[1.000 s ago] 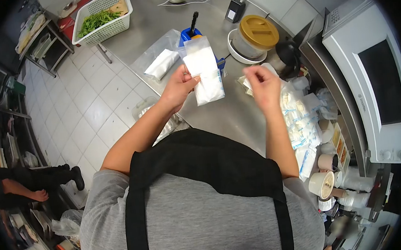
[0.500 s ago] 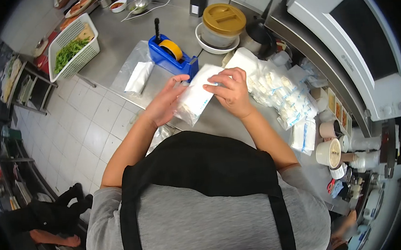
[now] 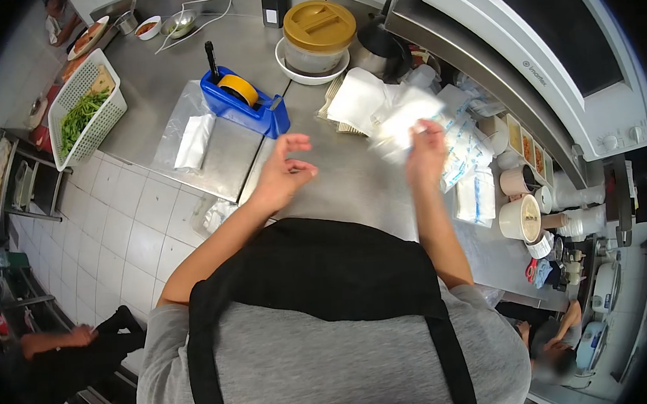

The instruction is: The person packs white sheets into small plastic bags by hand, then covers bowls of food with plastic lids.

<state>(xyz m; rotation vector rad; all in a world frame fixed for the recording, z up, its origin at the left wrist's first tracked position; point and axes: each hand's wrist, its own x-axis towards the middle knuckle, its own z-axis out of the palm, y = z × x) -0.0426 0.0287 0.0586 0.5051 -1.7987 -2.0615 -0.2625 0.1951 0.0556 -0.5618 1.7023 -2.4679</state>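
My right hand [image 3: 426, 151] pinches a white packet in clear plastic [image 3: 406, 115], smeared by motion, above the near side of a pile of similar white packets with blue print [image 3: 461, 147]. Over the steel counter [image 3: 344, 182] my left hand [image 3: 288, 173] is raised, fingers apart and nothing in them. A blue tape dispenser [image 3: 253, 109] with a yellow roll stands beyond my left hand. To its left, one white packet [image 3: 195, 142] lies on a clear plastic bag [image 3: 171, 134].
A gold-lidded tub [image 3: 319, 26] sits in a white bowl at the back. At left, a white basket [image 3: 107, 116] holds green vegetables. A microwave [image 3: 553, 51] overhangs the right side, near several tubs [image 3: 520, 218]. Other people are at lower left [image 3: 79, 354] and lower right [image 3: 558, 336].
The packet was between both hands. My left hand has let go of it, and my right hand has carried it rightward to the pile. The camera view has shifted a little.
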